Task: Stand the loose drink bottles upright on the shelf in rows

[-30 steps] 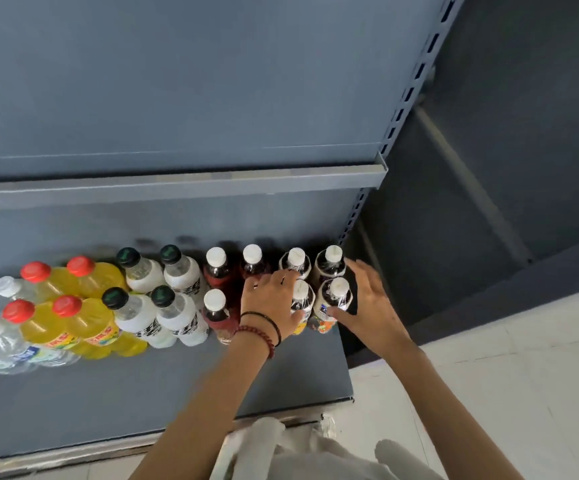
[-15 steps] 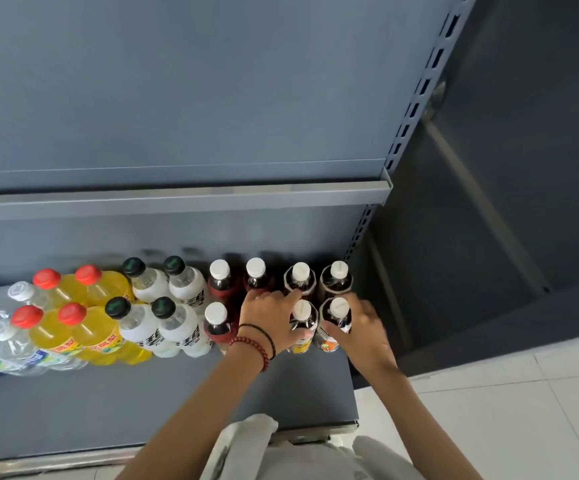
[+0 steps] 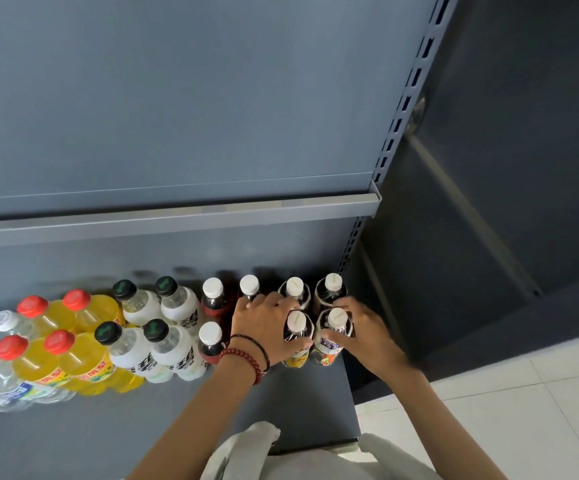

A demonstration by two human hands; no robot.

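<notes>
**Hands on the front pair**

Your left hand [image 3: 264, 329] curls round the yellow-labelled bottle [image 3: 296, 355] and your right hand [image 3: 367, 337] round the orange-labelled bottle [image 3: 329, 351]. Both are dark, white-capped and upright at the shelf's [image 3: 298, 410] right end. Two matching bottles [image 3: 331, 292] stand behind them.

Shelf [image 3: 73, 431] front bare; bottles [image 3: 135, 344] crowd rear; upper shelf [image 3: 177, 220] overhangs.

Upright white-capped dark drink bottles [image 3: 215, 306], two rows at shelf [image 3: 73, 438] right end, yellow bottles [image 3: 87, 362], white-labelled bottles [image 3: 180, 310] leftward
</notes>
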